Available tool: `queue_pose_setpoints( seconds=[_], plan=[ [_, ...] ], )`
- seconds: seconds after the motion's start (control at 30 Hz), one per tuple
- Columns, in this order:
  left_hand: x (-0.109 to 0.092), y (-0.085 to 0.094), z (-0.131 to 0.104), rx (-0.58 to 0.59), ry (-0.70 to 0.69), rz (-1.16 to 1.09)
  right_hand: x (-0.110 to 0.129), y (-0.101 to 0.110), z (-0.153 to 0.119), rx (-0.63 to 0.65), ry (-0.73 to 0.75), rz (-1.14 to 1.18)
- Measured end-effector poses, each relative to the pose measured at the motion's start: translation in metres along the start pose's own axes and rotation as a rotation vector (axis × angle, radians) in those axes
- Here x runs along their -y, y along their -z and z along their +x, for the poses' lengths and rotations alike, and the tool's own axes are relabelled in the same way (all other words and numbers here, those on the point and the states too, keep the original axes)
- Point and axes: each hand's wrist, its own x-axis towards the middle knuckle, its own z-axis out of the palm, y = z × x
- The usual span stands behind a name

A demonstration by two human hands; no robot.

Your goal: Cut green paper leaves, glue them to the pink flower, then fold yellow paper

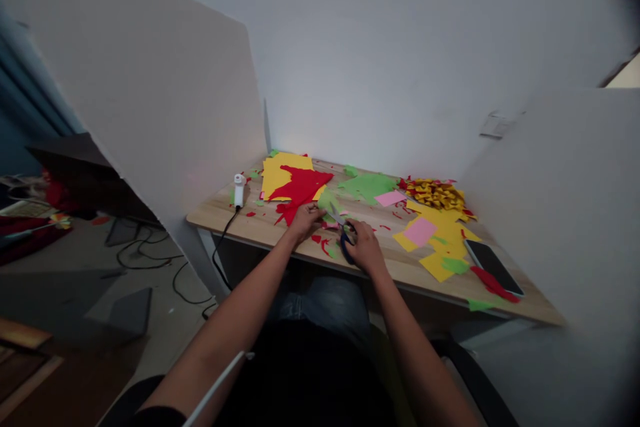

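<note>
My right hand [366, 247] is closed on the dark handles of scissors [346, 245], whose blades point up and left. Pinched in the fingers of my left hand [305, 221] is a green piece [329, 200], and the blades lie over it. Just beyond my left hand, red material [300, 185] spreads over yellow sheets [274, 170]. A larger green piece [369, 187] lies farther back. To the right are more yellow sheets [447, 230] with pink pieces [420, 232] on them.
A white device [239, 191] with a black cable stands at the table's left. A heap of yellow strips [435, 193] sits at the back right, and a phone [494, 267] lies near the right end. Panels flank the wooden table [260, 230]; small scraps are scattered over it.
</note>
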Motion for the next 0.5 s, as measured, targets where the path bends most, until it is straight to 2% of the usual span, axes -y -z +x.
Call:
queue_pose_setpoints(
  seconds=[0.17, 0.5],
  plan=[
    [-0.0045, 0.0015, -0.0035, 0.051, 0.036, 0.004, -0.0047, -0.0046, 0.0006, -0.012, -0.041, -0.035],
    [-0.005, 0.0009, -0.0033, 0.062, 0.064, -0.012, -0.0044, -0.0045, -0.0005, 0.023, -0.028, -0.038]
  ],
)
